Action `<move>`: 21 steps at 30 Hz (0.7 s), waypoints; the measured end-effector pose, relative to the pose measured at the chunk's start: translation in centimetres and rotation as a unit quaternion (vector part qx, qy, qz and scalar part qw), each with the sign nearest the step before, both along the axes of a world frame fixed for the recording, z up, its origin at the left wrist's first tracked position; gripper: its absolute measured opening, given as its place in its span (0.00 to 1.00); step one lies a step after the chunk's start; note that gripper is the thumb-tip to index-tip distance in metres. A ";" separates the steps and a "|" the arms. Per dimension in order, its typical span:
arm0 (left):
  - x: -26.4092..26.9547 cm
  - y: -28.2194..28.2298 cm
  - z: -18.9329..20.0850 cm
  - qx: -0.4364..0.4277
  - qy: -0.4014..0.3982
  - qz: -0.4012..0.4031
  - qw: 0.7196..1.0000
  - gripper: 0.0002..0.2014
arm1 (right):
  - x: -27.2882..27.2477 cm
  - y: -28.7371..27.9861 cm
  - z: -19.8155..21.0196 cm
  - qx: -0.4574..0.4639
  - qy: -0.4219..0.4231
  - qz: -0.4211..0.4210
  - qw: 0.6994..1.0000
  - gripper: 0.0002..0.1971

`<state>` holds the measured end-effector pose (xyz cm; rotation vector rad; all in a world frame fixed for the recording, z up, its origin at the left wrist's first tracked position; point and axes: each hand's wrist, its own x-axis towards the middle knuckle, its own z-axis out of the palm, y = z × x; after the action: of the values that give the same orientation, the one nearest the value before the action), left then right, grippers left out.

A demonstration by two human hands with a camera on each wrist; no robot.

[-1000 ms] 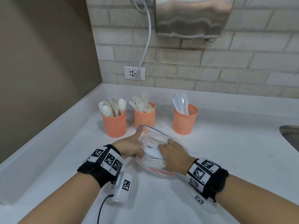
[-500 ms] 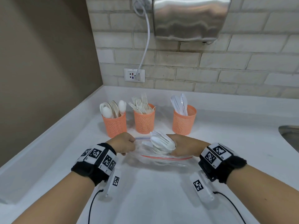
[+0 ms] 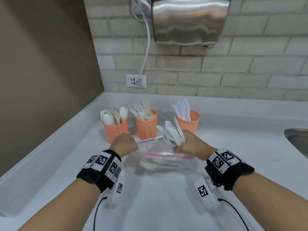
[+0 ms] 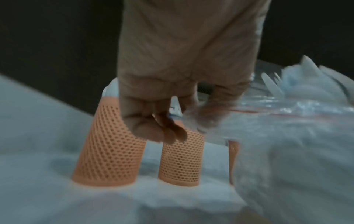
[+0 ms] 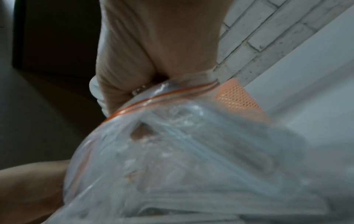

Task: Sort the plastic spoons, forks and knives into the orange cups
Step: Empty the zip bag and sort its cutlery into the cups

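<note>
The right hand (image 3: 193, 144) was clenched around a bundle of white plastic cutlery (image 3: 173, 135), its fingers curled tight on the handles so that spoon bowls and fork tines fanned up and away from the fist, just above the mouth of the clear zip bag (image 3: 160, 159). In the right wrist view the fist (image 5: 134, 72) sat against the bag's red seal line, with the bag's crumpled film (image 5: 172, 151) filling the lower frame; the picture was blurred.

The left hand (image 3: 125, 145) was closed on the bag's left edge, pinching the plastic near the blue seal strip. In the left wrist view its fingers (image 4: 153, 118) were curled together with film gathered against them.

The bag lay on the white counter (image 3: 150, 205) between the two hands, more cutlery dimly visible inside it.

Just beyond the bag stood three orange mesh cups in a row. The spoon cup (image 3: 115, 130) stood behind the left hand, the fork cup (image 3: 146, 125) behind the bag's middle, and the knife cup (image 3: 189, 121) behind the right hand, each already holding its own kind upright.

Farther beyond the bag, on the brick wall, were a socket (image 3: 135, 80) with a white cord (image 3: 146, 44) and a steel hand dryer (image 3: 188, 20). A sink edge (image 3: 296, 139) showed to the bag's far right.
</note>
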<state>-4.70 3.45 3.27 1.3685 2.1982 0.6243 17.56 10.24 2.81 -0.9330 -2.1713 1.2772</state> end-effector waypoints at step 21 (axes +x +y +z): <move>7.4 0.1 -3.3 -0.134 0.290 -0.346 0.882 0.27 | 0.4 1.3 5.3 -0.146 0.337 -0.097 0.925 0.04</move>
<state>2.74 3.54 -0.07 2.1947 1.8508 -0.3870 17.96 11.51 8.12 -0.6519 -1.3531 1.5578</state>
